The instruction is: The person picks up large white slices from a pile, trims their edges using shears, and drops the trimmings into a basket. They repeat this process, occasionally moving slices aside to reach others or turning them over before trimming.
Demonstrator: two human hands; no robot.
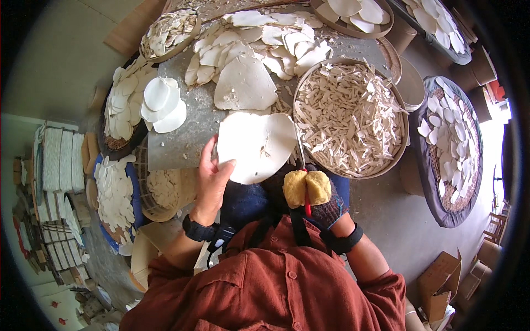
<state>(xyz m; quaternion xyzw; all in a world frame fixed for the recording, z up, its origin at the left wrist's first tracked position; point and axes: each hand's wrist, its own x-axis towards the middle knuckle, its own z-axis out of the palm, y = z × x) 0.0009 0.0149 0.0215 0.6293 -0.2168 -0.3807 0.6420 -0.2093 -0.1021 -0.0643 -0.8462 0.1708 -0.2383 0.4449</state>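
Note:
Between the thumb and fingers of my left hand is a broad, thin white sheet with an uneven rounded outline and a small brownish mark. My right hand, in a dark knitted glove, grips scissors with red handles wrapped in thick yellow foam padding. Their blades point away from me, close to the sheet's right edge; I cannot tell whether they touch it. Just beyond the held sheet lies another large white sheet. A round tray full of narrow white scraps stands right of the scissors.
A pile of white sheets covers the table's far middle. Smoother white ovals are stacked at the left. Round trays of pieces stand around, including one wrapped in grey cloth at right. A cardboard box sits on the floor.

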